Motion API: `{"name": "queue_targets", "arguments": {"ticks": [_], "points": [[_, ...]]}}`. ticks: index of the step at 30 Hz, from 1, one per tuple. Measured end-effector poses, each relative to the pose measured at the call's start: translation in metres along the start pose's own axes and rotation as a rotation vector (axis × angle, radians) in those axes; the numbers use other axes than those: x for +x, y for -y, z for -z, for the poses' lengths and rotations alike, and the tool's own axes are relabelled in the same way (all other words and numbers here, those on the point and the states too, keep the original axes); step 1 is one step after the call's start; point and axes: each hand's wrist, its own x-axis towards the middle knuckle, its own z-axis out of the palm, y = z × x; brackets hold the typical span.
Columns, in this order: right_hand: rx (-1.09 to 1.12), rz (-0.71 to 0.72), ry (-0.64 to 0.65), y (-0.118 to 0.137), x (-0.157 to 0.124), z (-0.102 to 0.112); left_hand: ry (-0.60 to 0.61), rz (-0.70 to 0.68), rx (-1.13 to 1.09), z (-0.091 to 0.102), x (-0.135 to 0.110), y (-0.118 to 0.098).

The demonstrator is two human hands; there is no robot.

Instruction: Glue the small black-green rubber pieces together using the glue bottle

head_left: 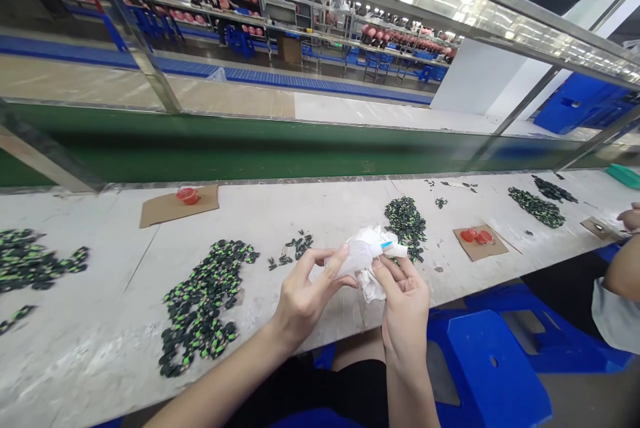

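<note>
My left hand (307, 291) is closed around a translucent white squeeze bottle (356, 258), held above the table's front edge. A thin blue tip (386, 245) shows at the bottle's right end. My right hand (404, 295) is closed just beside that end, its fingertips pinching crumpled white tissue (371, 287). More tissue bunches up behind the bottle. A short white piece (397, 251) lies along the blue tip; whether it is a cap or part of the nozzle I cannot tell. Nearest to the hands is a pile of small black-and-green parts (406, 220).
More black-and-green parts (207, 301) are heaped left on the white table (115, 321). Red tubs sit on cardboard pieces (165, 213) (493, 249). A metal frame post (135, 35) rises beyond. Right stand a blue stool (495, 368) and a co-worker's arm (623, 265).
</note>
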Motion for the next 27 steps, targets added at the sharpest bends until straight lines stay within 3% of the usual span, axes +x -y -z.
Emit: {"name": "queue_targets", "arguments": {"ticks": [6,10,13,16,20,23,27], "points": [[0.063,-0.075,0.078,0.002,-0.003,-0.001,0.084,-0.215,0.077,0.012,0.003,0.024],[0.094,-0.143,0.069,0.005,-0.005,-0.002,0.082,-0.168,0.061,0.015,0.0,0.033],[0.101,-0.193,0.058,0.009,-0.009,-0.001,0.007,-0.069,0.085,0.013,0.0,0.033],[0.1,-0.22,0.077,0.012,-0.014,0.004,-0.099,0.136,0.039,0.009,0.002,0.029],[0.069,-0.143,-0.03,0.014,-0.015,0.012,-0.136,0.655,-0.237,0.002,0.0,0.016],[0.005,0.014,-0.163,0.008,-0.013,0.015,-0.097,1.018,-0.569,0.0,-0.002,0.004],[-0.22,0.381,-0.217,-0.007,-0.01,0.011,-0.018,1.188,-0.807,0.0,-0.002,-0.008]]}}
